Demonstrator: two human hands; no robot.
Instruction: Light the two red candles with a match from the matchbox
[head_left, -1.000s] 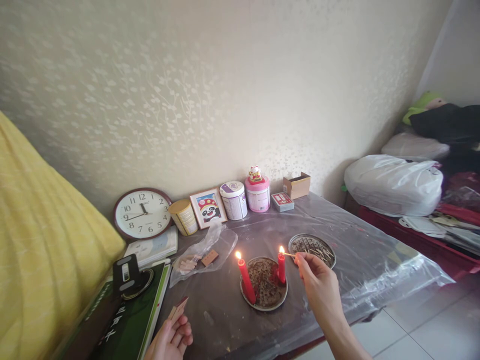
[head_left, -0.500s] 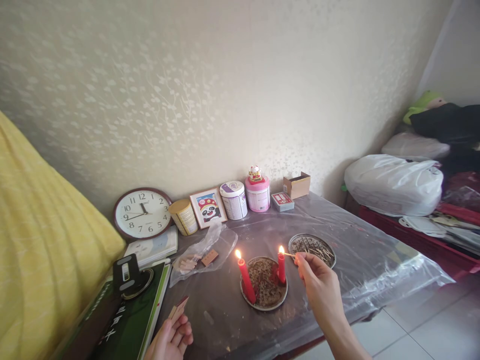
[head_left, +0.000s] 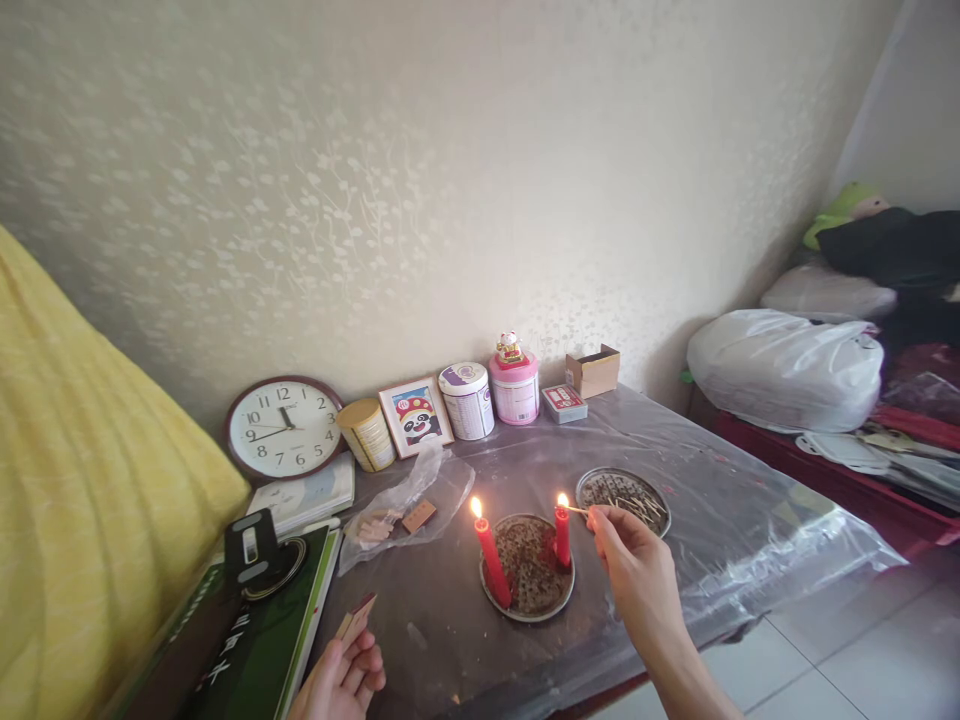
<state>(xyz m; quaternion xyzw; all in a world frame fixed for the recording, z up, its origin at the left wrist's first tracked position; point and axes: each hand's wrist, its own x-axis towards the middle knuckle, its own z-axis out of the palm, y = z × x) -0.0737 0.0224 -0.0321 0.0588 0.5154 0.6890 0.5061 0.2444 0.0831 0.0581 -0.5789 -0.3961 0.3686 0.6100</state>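
Note:
Between the fingertips of my right hand (head_left: 634,560) is a matchstick (head_left: 577,510), its tip at the flame of the shorter red candle (head_left: 562,540). A taller red candle (head_left: 493,565), also burning, leans to the left. Both candles stand on a round metal plate (head_left: 529,617) with dark red wax on it. Low in the view, my left hand (head_left: 345,675) grips a small matchbox (head_left: 355,620), fingers curled under it. Behind my right hand lies a second round plate (head_left: 585,480) with several loose matchsticks (head_left: 634,509).
A plastic bag (head_left: 442,470) with matchboxes (head_left: 418,516) lies behind the candles. Along the wall stand a clock (head_left: 285,428), tins (head_left: 466,405), a framed panda picture (head_left: 417,418) and a cardboard box (head_left: 592,371). Green books (head_left: 255,640) lie at left; a white bag (head_left: 787,370) sits at right.
Almost nothing differs. Both hands hold their places, the match stays at the shorter candle's flame, and the view shifts very slightly.

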